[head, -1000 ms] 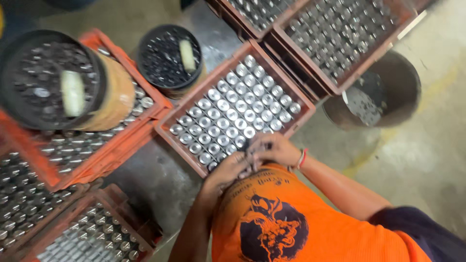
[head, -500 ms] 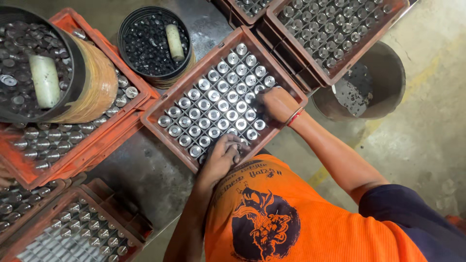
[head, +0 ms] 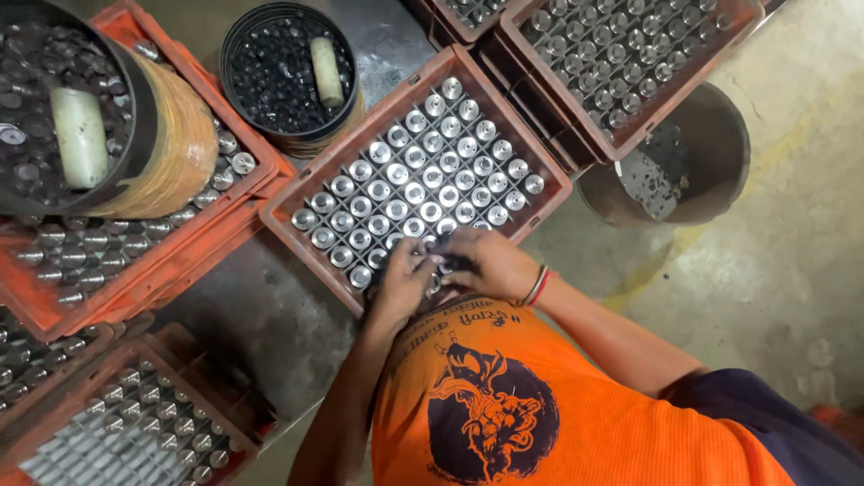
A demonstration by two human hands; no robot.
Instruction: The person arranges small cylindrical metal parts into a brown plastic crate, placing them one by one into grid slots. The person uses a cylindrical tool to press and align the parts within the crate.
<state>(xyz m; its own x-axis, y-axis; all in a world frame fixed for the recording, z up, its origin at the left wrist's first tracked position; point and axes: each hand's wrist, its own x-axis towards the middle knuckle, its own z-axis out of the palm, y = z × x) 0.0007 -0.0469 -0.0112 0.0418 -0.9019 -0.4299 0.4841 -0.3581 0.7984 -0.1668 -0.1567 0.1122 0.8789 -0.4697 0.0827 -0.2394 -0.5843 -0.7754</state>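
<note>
An orange-red plastic crate [head: 358, 130] lies in front of me, its grid filled with several upright shiny metal cylinders [head: 423, 166]. My left hand [head: 405, 274] and my right hand [head: 493, 261], which has red and white bands at the wrist, meet at the crate's near corner. The fingers of both curl around small metal pieces [head: 438, 264] in the nearest row. The fingers hide just what they grip. My orange printed shirt [head: 504, 405] fills the lower part of the view.
A black tub [head: 270, 63] of small dark parts with a pale roller stands behind the crate. A bigger tan-walled tub [head: 180, 135] sits on a crate at left. More filled crates lie at upper right [head: 558, 90] and lower left [head: 135, 432]. A round bucket [head: 720, 144] stands at right.
My right hand has drawn back from the crate's right side to the near corner, where it joins my left hand. The view has shifted slightly.
</note>
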